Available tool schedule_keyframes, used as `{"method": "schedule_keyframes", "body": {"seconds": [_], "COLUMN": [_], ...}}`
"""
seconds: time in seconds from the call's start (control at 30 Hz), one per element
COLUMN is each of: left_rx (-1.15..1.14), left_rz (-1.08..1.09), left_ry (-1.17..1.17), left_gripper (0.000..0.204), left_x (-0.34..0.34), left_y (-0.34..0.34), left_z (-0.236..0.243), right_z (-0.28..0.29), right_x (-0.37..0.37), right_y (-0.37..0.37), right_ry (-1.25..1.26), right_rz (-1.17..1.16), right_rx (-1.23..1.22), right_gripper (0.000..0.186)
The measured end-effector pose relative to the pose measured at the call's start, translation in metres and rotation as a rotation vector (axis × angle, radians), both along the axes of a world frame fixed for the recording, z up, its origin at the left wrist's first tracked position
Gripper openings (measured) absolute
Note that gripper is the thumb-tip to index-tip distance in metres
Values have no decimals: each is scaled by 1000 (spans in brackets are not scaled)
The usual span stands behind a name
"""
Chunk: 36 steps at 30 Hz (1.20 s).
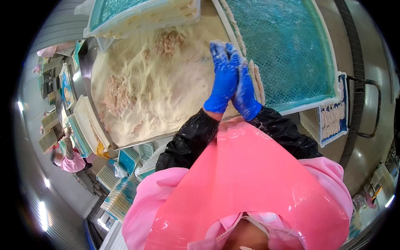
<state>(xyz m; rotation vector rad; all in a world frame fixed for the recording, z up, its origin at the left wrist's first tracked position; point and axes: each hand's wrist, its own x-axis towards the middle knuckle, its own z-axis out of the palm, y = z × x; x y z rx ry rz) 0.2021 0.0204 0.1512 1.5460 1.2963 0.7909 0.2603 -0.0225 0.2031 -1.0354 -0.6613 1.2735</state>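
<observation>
Above the right edge of a steel tray (200, 89) of pale crumbs, my left hand (223, 71) and my right hand (246, 89) are pressed palm to palm. Both wear blue gloves with white crumbs on the fingers. Their fingers are long and straight, closed against each other; whatever lies between the palms is hidden. Just right of them, long crumb-coated strips (256, 81) lie along the left side of a white-rimmed tray with a teal mesh bottom (287, 50). Lumps of pinkish minced-looking food (170, 42) sit in the crumbs, with another pinkish heap (118, 95) farther left.
Stacked white trays (143, 16) stand over the crumb tray's far side. A rack tray of coated strips (333, 110) sits below the mesh tray at right. Teal-and-white tray stacks (121, 196) stand at lower left. Another person in pink (73, 161) works at far left.
</observation>
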Motion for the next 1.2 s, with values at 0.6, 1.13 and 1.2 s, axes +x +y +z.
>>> {"method": "schedule_keyframes", "body": {"seconds": [0.6, 1.13, 1.2], "left_rx": [-233, -450, -519], "left_rz": [259, 446, 488], "left_ry": [-484, -563, -591], "left_gripper": [56, 41, 39], "left_x": [-85, -260, -280], "left_y": [-29, -62, -66], "left_z": [-23, -117, -129], "right_z": [-113, -185, -203], "right_x": [101, -111, -136], "right_y": [91, 62, 33], "right_ry": [-41, -1344, -1358], "right_rz": [91, -4, 194], "right_rx": [10, 67, 130], "right_gripper": [57, 34, 33]}}
